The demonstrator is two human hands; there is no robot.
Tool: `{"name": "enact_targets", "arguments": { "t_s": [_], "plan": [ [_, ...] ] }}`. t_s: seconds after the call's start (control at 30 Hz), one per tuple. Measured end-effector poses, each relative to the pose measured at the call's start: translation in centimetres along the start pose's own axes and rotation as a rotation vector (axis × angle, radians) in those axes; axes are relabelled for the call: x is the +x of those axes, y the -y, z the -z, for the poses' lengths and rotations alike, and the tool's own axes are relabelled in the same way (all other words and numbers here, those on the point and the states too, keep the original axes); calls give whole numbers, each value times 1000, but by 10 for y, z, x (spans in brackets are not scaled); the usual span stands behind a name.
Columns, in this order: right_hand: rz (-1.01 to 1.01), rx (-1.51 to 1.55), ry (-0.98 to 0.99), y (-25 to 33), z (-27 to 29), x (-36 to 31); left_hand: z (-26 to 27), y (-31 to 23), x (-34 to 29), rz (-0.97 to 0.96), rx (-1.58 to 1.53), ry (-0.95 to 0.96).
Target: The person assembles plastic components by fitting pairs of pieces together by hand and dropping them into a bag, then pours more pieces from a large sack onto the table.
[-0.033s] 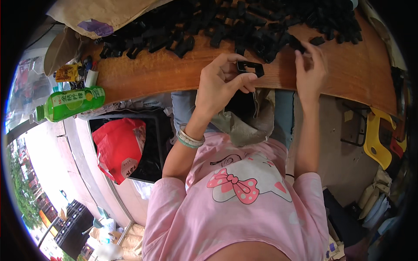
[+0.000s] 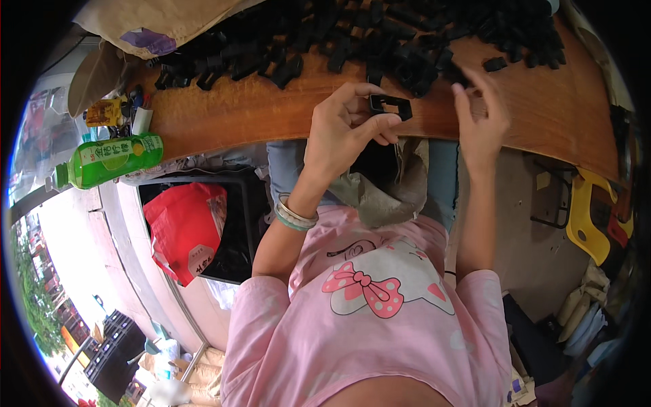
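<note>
My left hand (image 2: 344, 129) pinches a black rectangular plastic frame (image 2: 405, 108) between thumb and fingers, just above the near edge of the wooden table (image 2: 224, 115). The frame has an opening through its middle. To the right, my right hand (image 2: 483, 119) reaches over the table with blurred fingertips. A small dark part (image 2: 453, 70) is at those fingertips, beside the heap of black plastic parts (image 2: 407, 64); its shape is hard to make out. Below my left hand, an open grey-green bag (image 2: 390, 203) rests on my lap.
A green drink bottle (image 2: 116, 161) lies at the table's left end, near a small yellow packet (image 2: 105, 114). Brown paper (image 2: 196, 20) covers the far left. Below is a black crate (image 2: 237, 264) with a red bag (image 2: 186, 230). A yellow chair (image 2: 586, 217) is at right.
My right hand has shifted slightly left and its fingers have moved, with the dark part at the fingertips moving left too. My left hand and the frame stay put.
</note>
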State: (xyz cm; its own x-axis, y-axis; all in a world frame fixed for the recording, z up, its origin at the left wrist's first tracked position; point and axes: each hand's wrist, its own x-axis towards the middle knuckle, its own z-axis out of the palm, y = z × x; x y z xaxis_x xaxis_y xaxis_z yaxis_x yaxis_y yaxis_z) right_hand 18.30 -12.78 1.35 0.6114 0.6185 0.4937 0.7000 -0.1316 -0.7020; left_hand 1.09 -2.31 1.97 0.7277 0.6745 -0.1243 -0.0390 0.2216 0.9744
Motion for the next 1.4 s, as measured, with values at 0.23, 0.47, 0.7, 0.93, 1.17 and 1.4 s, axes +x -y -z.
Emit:
{"name": "enact_targets", "arguments": {
  "t_s": [0.23, 0.47, 0.7, 0.93, 1.17, 1.4],
  "plan": [
    [195, 245, 284, 36, -6, -16, -1, -8, -5, -8, 34, 27],
    [63, 375, 289, 50, -11, -25, -9, -5, -15, -203, 151, -29],
    [-278, 600, 216, 55, -22, -38, -12, -7, -21, -385, 394, -68],
    [-255, 588, 103, 53, -23, -44, -10, -1, -19, -458, 419, -85],
    [-67, 308, 275, 29, -11, -26, 32, -7, 51, -611, 1159, -347],
    [277, -235, 115, -2, -17, 1, 31, -11, 45, -634, 1295, -422]
  ]
}}
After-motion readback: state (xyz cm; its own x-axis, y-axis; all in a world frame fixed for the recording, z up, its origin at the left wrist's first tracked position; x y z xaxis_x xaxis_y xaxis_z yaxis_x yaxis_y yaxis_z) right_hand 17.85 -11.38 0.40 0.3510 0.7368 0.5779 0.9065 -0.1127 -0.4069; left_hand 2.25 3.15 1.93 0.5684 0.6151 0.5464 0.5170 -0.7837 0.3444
